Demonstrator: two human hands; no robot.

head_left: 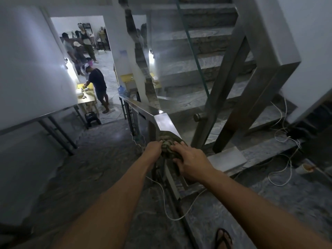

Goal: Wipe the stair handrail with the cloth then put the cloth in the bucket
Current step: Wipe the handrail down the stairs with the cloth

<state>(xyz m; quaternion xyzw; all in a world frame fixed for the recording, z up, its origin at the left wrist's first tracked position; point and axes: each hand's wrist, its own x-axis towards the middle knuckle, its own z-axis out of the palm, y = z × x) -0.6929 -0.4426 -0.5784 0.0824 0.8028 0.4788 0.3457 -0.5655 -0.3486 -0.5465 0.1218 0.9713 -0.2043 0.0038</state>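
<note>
At far left a pale wall (34,69) slopes down to a dark stone landing (75,168). Past its edge a doorway opens on a lit room below, where several people (81,45) stand and one person in dark clothes (98,83) bends over a yellow table (89,97); a dark stool (92,119) sits near the foot of that table and a blue water jug (122,90) stands just right of the doorway.

Toward the middle, the left hand (153,147) comes up from the lower edge on a bare forearm and closes its fingers on the cloth (166,143) — a dark, patterned, bunched rag lying over the top of the stair handrail (161,119). The rail is a square metal bar that runs from the jug end toward the camera, bends, and drops away beneath the hands. The right hand (190,161) lies on the cloth's other side, fingers spread and only lightly curled, palm pressing the fabric onto the rail; whether it grips or merely presses, I cannot tell. A white cable (166,203) loops over the floor below the wrists.

Further right, grey stone stairs (195,69) climb behind a glass panel and thick metal posts (226,94). More white cables (282,155) trail across the landing to a small cup (305,168) — and at the bottom edge a foot in a dark sandal (223,239) shows.
</note>
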